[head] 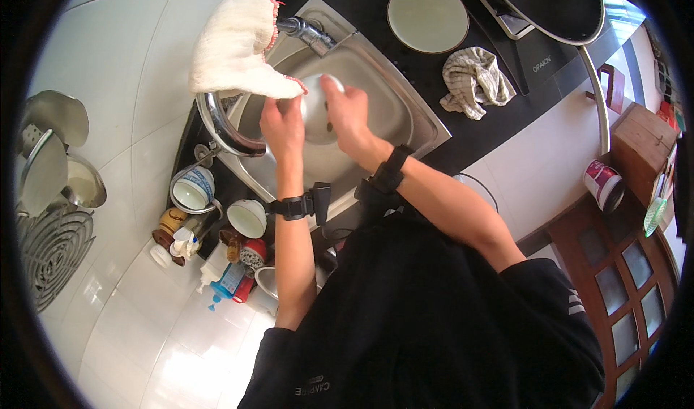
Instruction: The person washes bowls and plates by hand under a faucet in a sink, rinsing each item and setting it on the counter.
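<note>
Above the stainless steel sink basin (379,100), a white round dish (313,86) is between my hands; whether it is a bowl or a plate cannot be told. My left hand (283,127) grips its left edge, with the fingertips partly hidden below a cream cloth. My right hand (347,110) is on its right side, thumb up near the rim, fingers mostly hidden. The cream cloth (230,48), edged in red stitching, hangs over the curved metal pipe (230,129) and touches or nearly touches my left hand. A chrome faucet (310,34) stands at the sink's back corner.
Right of the sink lie a pale round plate (428,17) and a crumpled checked cloth (476,82), near a black pan (547,2). To the left stand bowls (247,218), a metal ring holder with a cup (193,188) and bottles (230,279). Steel utensils (49,165) hang on the tiled wall.
</note>
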A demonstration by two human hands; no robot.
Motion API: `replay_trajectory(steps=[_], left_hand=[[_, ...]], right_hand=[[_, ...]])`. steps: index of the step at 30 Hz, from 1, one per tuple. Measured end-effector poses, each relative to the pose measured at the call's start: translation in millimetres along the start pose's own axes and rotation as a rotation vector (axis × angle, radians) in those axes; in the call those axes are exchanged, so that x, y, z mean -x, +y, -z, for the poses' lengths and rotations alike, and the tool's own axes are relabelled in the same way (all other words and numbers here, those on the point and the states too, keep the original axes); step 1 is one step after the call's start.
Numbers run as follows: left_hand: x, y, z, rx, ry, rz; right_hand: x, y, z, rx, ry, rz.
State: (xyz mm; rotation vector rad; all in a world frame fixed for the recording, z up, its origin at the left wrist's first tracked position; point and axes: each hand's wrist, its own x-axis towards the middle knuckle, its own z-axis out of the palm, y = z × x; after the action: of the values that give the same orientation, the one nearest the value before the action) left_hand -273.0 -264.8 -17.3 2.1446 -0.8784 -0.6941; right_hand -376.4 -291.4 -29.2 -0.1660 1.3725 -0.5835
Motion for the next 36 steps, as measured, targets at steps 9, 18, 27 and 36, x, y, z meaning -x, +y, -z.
replay_trajectory(steps=[9, 18, 27, 36], left_hand=[[-1, -55, 56, 0.659, -0.232, 0.596], [29, -46, 62, 0.837, -0.009, 0.432], [26, -53, 56, 0.981, 0.278, 0.276], [52, -49, 73, 0.52, 0.197, -0.198]], right_hand=[[25, 2, -23, 0.511, -0.255, 0.298], [17, 25, -47, 0.756, -0.159, 0.637], [6, 19, -38, 0.249, -0.215, 0.287], [-10, 25, -7, 0.141, -0.563, -0.401]])
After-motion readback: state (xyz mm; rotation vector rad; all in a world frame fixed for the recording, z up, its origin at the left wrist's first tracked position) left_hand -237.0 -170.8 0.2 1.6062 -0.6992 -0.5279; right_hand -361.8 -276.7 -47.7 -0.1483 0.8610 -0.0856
